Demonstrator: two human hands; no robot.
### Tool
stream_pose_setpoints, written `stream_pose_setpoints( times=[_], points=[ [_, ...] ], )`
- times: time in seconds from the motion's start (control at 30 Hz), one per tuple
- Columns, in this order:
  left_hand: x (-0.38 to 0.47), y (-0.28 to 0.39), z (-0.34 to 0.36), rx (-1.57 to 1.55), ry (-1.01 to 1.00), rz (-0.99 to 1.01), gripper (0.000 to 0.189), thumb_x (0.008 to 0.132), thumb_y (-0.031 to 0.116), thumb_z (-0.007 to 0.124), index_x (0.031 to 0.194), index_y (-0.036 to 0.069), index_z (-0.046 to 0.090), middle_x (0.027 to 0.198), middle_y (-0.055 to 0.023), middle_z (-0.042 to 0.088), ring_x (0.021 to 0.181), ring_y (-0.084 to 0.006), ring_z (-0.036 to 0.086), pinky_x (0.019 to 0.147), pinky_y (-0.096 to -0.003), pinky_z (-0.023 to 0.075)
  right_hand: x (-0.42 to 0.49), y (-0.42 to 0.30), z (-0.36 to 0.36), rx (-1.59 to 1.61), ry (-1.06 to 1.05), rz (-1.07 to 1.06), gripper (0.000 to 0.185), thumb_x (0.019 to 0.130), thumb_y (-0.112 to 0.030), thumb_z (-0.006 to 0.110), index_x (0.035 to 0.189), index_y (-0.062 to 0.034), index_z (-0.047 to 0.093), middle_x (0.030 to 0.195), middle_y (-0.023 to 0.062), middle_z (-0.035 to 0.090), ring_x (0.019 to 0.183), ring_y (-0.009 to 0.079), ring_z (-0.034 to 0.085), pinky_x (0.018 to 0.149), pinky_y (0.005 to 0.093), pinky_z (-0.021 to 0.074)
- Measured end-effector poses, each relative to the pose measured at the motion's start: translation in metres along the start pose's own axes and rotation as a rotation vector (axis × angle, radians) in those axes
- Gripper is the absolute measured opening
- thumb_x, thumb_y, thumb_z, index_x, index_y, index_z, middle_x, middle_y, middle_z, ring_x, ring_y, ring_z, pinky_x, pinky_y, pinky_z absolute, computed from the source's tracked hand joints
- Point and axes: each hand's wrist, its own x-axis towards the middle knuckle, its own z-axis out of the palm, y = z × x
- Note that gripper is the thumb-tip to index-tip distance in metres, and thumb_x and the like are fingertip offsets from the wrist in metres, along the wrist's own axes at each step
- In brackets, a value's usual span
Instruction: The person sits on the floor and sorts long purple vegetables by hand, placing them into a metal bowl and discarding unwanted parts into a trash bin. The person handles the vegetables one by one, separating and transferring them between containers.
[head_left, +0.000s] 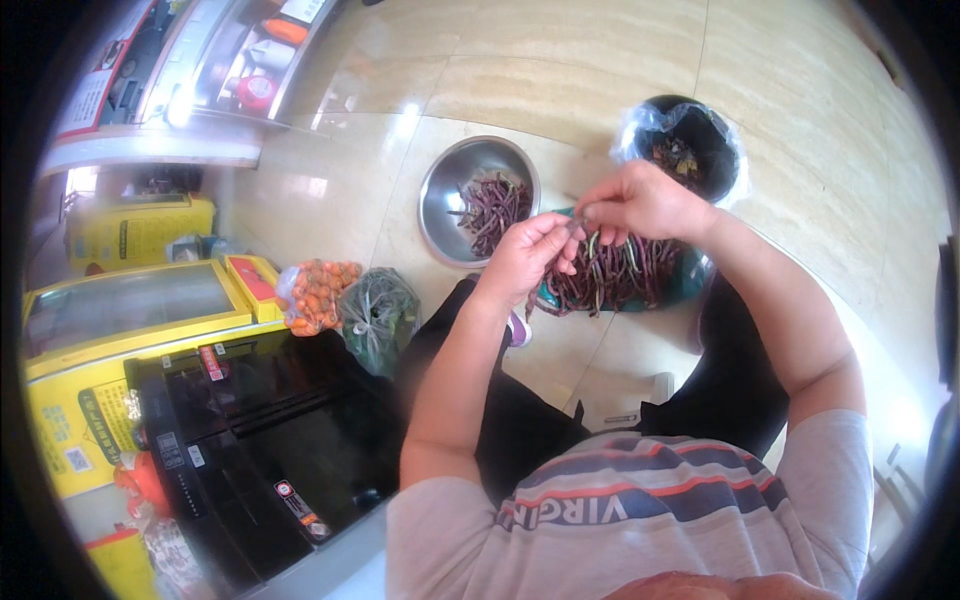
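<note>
My left hand (529, 255) and my right hand (641, 201) meet fingertip to fingertip in front of me. Pinched between them is a small piece of purple long bean (574, 225), mostly covered by the fingers. Below the hands, a heap of purple long beans (630, 266) lies on a green plastic bag (686, 281) on the floor. Left of the heap stands a stainless steel bowl (442, 161) with shorter bean pieces (491, 214) in it. Beyond my right hand is a black bin (709, 124) lined with a clear bag, holding scraps (679, 161).
A net bag of orange carrots or similar produce (319, 296) and a clear bag of dark greens (379, 319) stand at the left. A black glossy appliance (300, 442) and a yellow chest freezer (135, 300) flank them. A glass display counter (247, 67) rises at the upper left.
</note>
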Motion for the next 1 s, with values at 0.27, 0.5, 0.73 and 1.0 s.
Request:
stream_pose_setpoints(
  times=[0.27,0.5,0.73,1.0],
  points=[
    [0.002,0.013,-0.004,-0.188,-0.055,-0.084,0.02,0.096,0.017,0.047,0.099,0.0,0.057,0.072,-0.0036,0.054,0.057,-0.0108,0.048,0.055,-0.0287,0.0488,0.007,-0.004,-0.004,0.249,0.083,0.171,0.015,0.086,-0.008,0.059,0.087,0.004,0.068,0.072,0.0091,0.066,0.061,0.013,0.064,0.053,0.0243,0.0534],
    [0.004,0.011,-0.009,-0.325,-0.035,-0.065,0.02,0.097,0.018,0.047,0.096,0.0,0.057,0.072,-0.0035,0.053,0.058,-0.0109,0.05,0.057,-0.0296,0.0519,0.017,0.009,-0.01,0.292,0.343,0.134,0.012,0.085,-0.011,0.063,0.083,0.0005,0.064,0.066,0.0034,0.061,0.058,0.0097,0.057,0.053,0.0215,0.0487],
    [0.014,0.014,-0.032,-0.619,0.15,0.206,0.019,0.098,0.019,0.046,0.099,0.003,0.055,0.076,-0.0042,0.053,0.066,-0.0148,0.051,0.064,-0.0331,0.0481,0.014,0.023,0.017,0.027,0.041,0.233,0.023,0.087,-0.022,0.059,0.093,-0.0001,0.064,0.079,0.0062,0.064,0.075,0.0144,0.062,0.07,0.0267,0.0508],
    [0.015,0.022,-0.045,-0.677,0.364,0.469,0.016,0.098,0.019,0.046,0.1,0.006,0.054,0.081,-0.0062,0.056,0.071,-0.0177,0.053,0.078,-0.0402,0.0496,0.012,0.031,0.067,0.37,-0.285,0.451,0.028,0.091,-0.012,0.052,0.111,0.0064,0.056,0.09,0.0127,0.064,0.082,0.0201,0.064,0.071,0.0286,0.0539]
  ],
)
